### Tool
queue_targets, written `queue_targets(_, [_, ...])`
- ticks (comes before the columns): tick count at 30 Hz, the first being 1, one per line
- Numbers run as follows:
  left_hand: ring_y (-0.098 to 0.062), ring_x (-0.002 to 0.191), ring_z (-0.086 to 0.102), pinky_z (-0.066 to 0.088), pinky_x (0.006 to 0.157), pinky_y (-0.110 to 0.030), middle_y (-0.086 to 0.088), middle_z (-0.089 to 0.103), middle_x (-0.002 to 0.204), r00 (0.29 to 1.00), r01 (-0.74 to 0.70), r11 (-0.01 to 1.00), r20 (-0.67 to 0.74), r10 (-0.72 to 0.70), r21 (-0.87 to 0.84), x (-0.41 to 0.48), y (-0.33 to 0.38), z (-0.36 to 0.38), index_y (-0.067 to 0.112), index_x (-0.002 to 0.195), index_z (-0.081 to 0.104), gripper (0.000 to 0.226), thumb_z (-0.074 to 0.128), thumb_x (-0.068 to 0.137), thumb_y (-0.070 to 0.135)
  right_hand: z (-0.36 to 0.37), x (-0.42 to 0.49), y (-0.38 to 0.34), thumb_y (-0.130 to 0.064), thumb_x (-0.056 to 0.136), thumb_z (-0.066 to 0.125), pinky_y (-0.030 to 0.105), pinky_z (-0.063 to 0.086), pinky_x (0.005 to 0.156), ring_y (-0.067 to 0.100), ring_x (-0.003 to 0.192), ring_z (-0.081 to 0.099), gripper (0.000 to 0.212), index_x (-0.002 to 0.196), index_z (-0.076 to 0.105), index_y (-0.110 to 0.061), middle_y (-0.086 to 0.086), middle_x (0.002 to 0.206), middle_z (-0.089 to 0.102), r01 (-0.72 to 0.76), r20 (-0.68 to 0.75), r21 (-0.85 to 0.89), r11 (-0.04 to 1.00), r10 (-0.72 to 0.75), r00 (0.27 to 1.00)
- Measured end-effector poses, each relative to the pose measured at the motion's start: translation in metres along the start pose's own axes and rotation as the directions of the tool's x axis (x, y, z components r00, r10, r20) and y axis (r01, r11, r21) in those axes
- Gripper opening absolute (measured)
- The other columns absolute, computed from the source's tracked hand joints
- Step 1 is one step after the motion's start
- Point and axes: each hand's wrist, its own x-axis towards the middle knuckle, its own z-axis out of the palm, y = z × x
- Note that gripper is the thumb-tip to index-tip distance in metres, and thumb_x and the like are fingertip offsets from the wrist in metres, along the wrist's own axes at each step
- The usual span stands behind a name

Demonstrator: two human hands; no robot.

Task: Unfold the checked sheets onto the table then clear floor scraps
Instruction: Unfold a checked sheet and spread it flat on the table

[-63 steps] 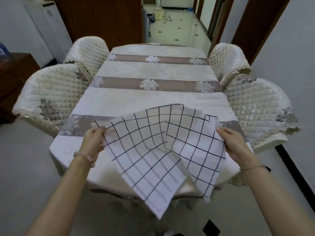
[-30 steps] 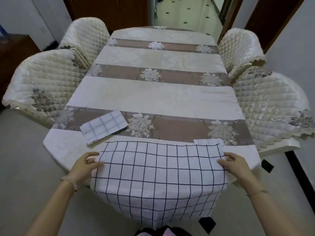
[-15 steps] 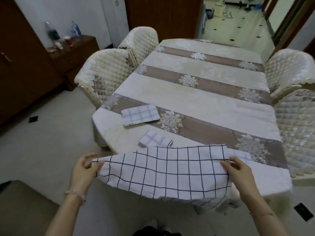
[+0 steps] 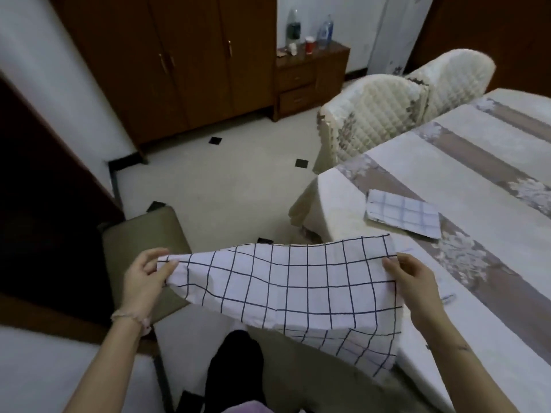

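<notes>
Both forearms reach forward, spread apart. The left hand [image 4: 146, 277] pinches the left end of the checked sheet [image 4: 298, 287] between thumb and fingers; the right hand [image 4: 413, 281] grips its right end, fingers curled.

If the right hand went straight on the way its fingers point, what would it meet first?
The right hand grips the sheet. Beyond it, likely the table corner, left of the folded sheet. Depth is unclear, so it may pass above.

no readable text, bottle labels [image 4: 293, 31] too blurred to make out
</notes>
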Motion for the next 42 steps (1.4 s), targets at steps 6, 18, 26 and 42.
queue_targets(6, [-0.012, 0.082, 0.061, 0.052, 0.057, -0.013, -0.011, 0.063, 0.101, 0.991, 0.12, 0.993, -0.059, -0.12, -0.009, 0.075, -0.022, -0.04, 0.004, 0.111, 0.057, 0.026, 0.06, 0.085, 0.0, 0.115, 0.045, -0.009, -0.017, 0.089, 0.059, 0.033, 0.054, 0.07, 0.023, 0.082, 0.066, 0.012, 0.091, 0.069, -0.011, 0.008, 0.087, 0.071, -0.035, 0.11, -0.077, 0.996, 0.043, 0.993])
queue_targets(18, [-0.017, 0.085, 0.061, 0.049, 0.068, -0.026, -0.007, 0.065, 0.096, 0.997, 0.055, 0.998, 0.047, -0.056, 0.013, 0.3, 0.055, -0.058, 0.004, 0.114, 0.055, 0.028, 0.059, 0.087, 0.003, 0.256, 0.169, -0.126, -0.017, 0.093, 0.055, 0.026, 0.046, 0.06, 0.016, 0.074, 0.06, 0.013, 0.092, 0.066, -0.012, 0.003, 0.082, 0.066, 0.011, 0.011, -0.054, 0.998, -0.011, 1.0])
queue_targets(26, [-0.016, 0.084, 0.062, 0.054, 0.058, -0.015, -0.007, 0.065, 0.098, 0.993, 0.065, 0.998, 0.095, -0.067, 0.02, 0.459, 0.083, 0.011, 0.007, 0.111, 0.057, 0.026, 0.059, 0.087, 0.001, 0.321, 0.306, -0.147, -0.019, 0.092, 0.054, 0.027, 0.045, 0.057, 0.021, 0.068, 0.053, 0.017, 0.092, 0.065, -0.006, 0.012, 0.08, 0.06, -0.049, 0.03, -0.007, 0.999, 0.05, 0.998])
queue_targets(42, [-0.026, 0.108, 0.056, 0.051, 0.084, -0.04, -0.008, 0.055, 0.126, 0.926, -0.123, 0.967, 0.375, 0.031, 0.224, 0.783, 0.229, 0.25, 0.027, 0.109, 0.054, 0.023, 0.058, 0.088, 0.018, 0.341, 0.593, -0.247, -0.024, 0.091, 0.056, 0.035, 0.046, 0.066, 0.02, 0.071, 0.053, 0.018, 0.085, 0.065, -0.01, 0.01, 0.076, 0.058, -0.085, -0.312, 0.095, 0.992, 0.111, 0.944])
